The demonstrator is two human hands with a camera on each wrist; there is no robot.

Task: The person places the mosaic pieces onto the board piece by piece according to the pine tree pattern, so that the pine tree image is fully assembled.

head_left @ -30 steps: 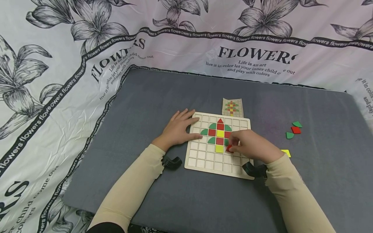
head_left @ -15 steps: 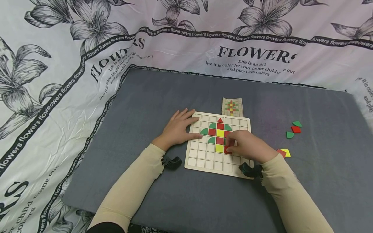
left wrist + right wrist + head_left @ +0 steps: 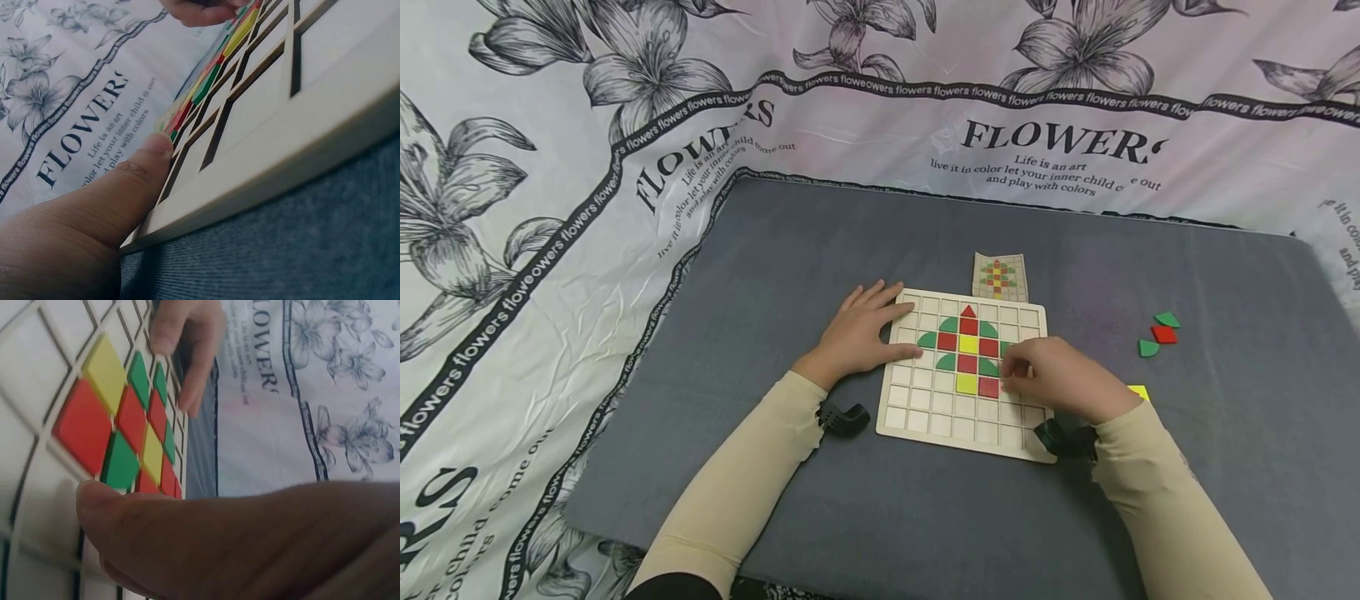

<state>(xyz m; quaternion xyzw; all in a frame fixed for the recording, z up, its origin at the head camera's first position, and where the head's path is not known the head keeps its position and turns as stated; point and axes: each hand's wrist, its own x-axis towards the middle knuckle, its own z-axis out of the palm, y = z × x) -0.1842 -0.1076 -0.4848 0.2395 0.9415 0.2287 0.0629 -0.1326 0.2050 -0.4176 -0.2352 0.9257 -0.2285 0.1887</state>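
Observation:
A pale wooden grid board (image 3: 917,421) lies on the grey table, its middle cells filled with red, yellow and green tiles. My left hand (image 3: 859,333) rests at the board's left edge, fingers spread and thumb over the rim. The left wrist view has the thumb (image 3: 119,194) on the border. Bent but holding no visible tile, the fingers of my right hand (image 3: 1060,375) hover over the right-hand cells. Just left of them a red square tile (image 3: 988,387) sits flat in its cell, beside a yellow square tile (image 3: 967,384). A rounded green tile (image 3: 120,461) lies close to the right thumb.
Behind the board stands a small pattern card (image 3: 1000,287) with a similar coloured figure. Loose on the table at right are two green tiles (image 3: 1167,319), a red tile (image 3: 1164,334) and a yellow tile (image 3: 1139,392), partly hidden by the right wrist. Flower-printed cloth (image 3: 865,125) hangs behind.
The red square tile, earlier tilted in my right fingers, now lies flat in its cell. My right hand has let go and shifted slightly right; the left hand stays put.

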